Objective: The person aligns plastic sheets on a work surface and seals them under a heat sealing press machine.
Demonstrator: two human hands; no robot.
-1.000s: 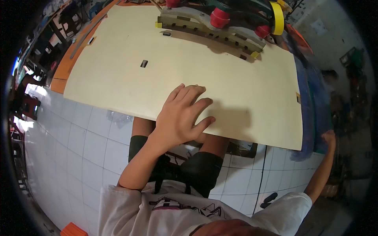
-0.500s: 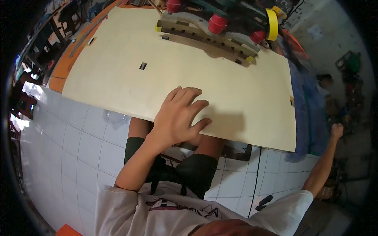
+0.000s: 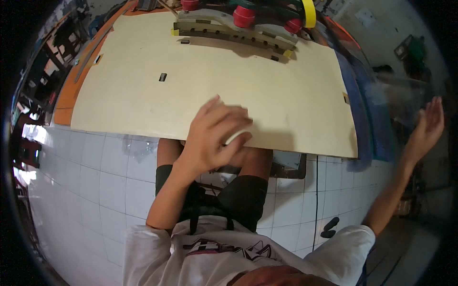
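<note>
Pale board: lying flat across the middle of my view, the big cream-coloured board has its near edge over the person's thighs.
Left hand: the left hand is palm-down above the board's near edge — fingers loosely bent, thumb spread away from them, shadow falling on the board to the right.
Right hand: way out right, past the board, I've got the right hand with fingers stretched out side by side. It's blurry, so I can't tell if it's pinching anything.
Dark cutouts: small dark rectangles sit on the board, one left of centre and others nearer the edges.
Far side: a metal bar with yellow ends reaches over the far part of the board, red knobs just behind it. Can't tell if it's touching.
Left end: orange tabletop pokes out under the board.
Right end: blue sheeting hangs just beside the board.
Floor: white tiles — a black cable runs across them, near right.
</note>
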